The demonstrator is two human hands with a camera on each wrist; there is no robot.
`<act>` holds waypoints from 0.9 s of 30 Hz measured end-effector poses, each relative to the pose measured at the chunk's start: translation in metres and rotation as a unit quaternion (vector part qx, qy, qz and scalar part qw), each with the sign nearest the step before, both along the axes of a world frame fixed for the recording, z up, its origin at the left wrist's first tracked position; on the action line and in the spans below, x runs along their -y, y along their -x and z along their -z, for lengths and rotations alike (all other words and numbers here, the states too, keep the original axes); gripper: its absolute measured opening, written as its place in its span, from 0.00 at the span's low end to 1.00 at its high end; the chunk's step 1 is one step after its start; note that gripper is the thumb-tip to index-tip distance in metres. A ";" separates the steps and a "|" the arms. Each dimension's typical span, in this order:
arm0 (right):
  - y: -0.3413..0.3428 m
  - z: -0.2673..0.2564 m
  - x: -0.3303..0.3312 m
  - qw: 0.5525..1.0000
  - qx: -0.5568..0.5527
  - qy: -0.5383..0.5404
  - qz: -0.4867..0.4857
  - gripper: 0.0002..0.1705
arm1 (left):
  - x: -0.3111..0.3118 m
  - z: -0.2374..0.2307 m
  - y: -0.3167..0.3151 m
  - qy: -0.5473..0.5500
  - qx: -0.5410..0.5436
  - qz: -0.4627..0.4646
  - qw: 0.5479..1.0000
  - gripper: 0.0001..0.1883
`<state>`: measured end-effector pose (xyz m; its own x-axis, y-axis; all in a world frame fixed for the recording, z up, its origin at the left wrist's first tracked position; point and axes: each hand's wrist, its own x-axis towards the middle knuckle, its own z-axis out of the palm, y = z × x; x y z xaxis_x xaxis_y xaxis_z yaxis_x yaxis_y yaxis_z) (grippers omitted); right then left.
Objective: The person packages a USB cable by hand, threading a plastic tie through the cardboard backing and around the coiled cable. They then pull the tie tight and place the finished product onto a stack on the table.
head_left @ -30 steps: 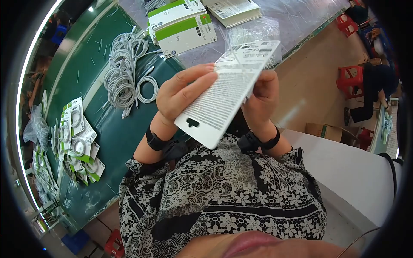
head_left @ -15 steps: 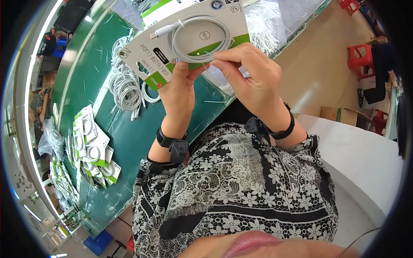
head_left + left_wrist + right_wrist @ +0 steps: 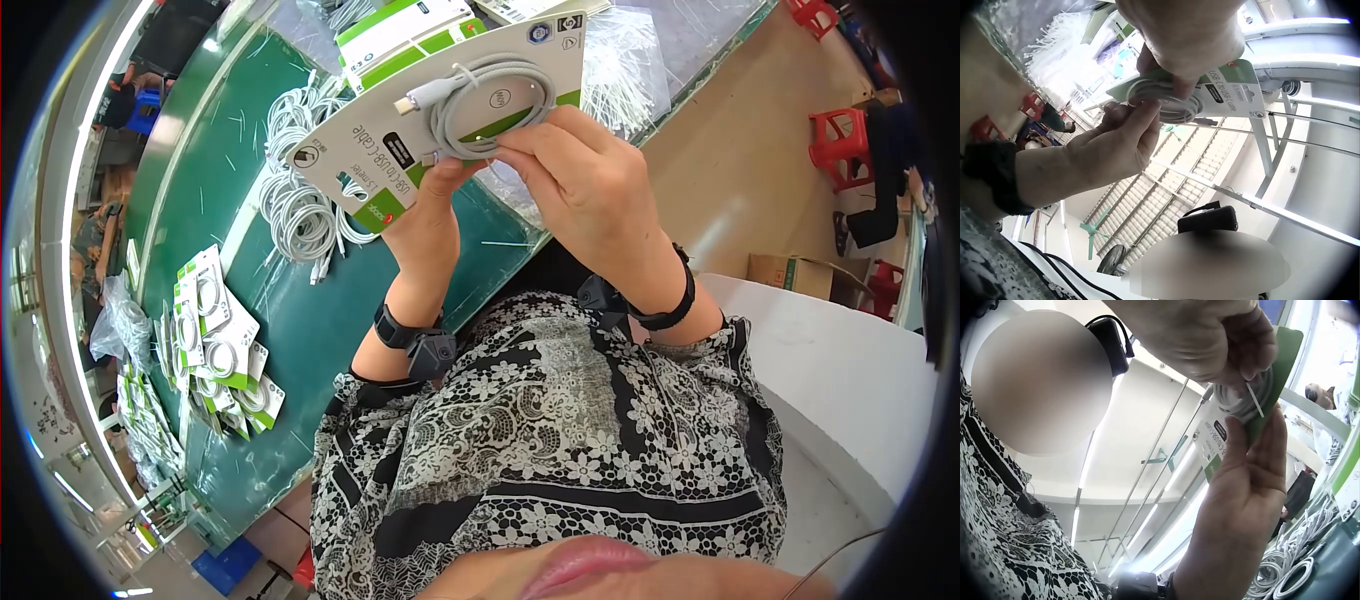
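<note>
A white and green card [image 3: 350, 140] is held up in front of the body, with a coiled white cable [image 3: 436, 112] lying against its printed front. My left hand [image 3: 425, 225] grips the card's lower edge, thumb on the front by the coil and fingers behind. My right hand [image 3: 590, 185] pinches at the coil's lower right with thumb and forefinger. In the right wrist view a thin white tie [image 3: 1255, 400] sticks out below the right fingers. The left wrist view shows the right hand [image 3: 1116, 140] touching the coil [image 3: 1179, 107].
Loose coiled cables [image 3: 300, 215] lie on the green table [image 3: 270, 325] behind the card. Carded cables [image 3: 222, 350] are piled at the left. More cards [image 3: 400, 30] and a bag of white ties [image 3: 620, 75] are at the back. Red stools [image 3: 840, 150] stand on the floor at right.
The card was first seen from its back and then turned, showing the cable side. Since half a second ago it has shifted slightly right and down, the right fingers staying at the coil.
</note>
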<state>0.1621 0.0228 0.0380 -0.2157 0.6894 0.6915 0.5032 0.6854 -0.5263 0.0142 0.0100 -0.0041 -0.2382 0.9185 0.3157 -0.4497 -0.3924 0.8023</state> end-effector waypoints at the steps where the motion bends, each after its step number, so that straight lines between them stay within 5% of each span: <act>1: 0.000 0.000 0.000 1.000 -0.004 0.000 0.002 0.07 | 0.001 0.000 0.000 -0.001 0.000 0.000 1.000 0.20; 13: 0.001 0.002 0.006 0.998 -0.036 0.018 -0.043 0.08 | 0.011 0.014 0.009 -0.081 -0.165 -0.100 0.978 0.11; 16: -0.003 -0.004 0.012 0.998 -0.034 0.027 -0.049 0.07 | 0.012 0.002 0.017 -0.176 -0.390 -0.127 0.895 0.14; 22: -0.014 0.015 0.013 0.993 -0.073 0.049 -0.074 0.12 | 0.006 -0.013 0.020 -0.336 -0.447 -0.149 0.816 0.18; 24: -0.015 0.021 0.013 0.970 -0.170 0.131 -0.110 0.13 | 0.007 -0.013 0.021 -0.366 -0.490 -0.156 0.776 0.19; 27: -0.014 0.022 0.015 0.942 -0.239 0.194 -0.135 0.13 | 0.007 -0.014 0.020 -0.359 -0.492 -0.157 0.778 0.20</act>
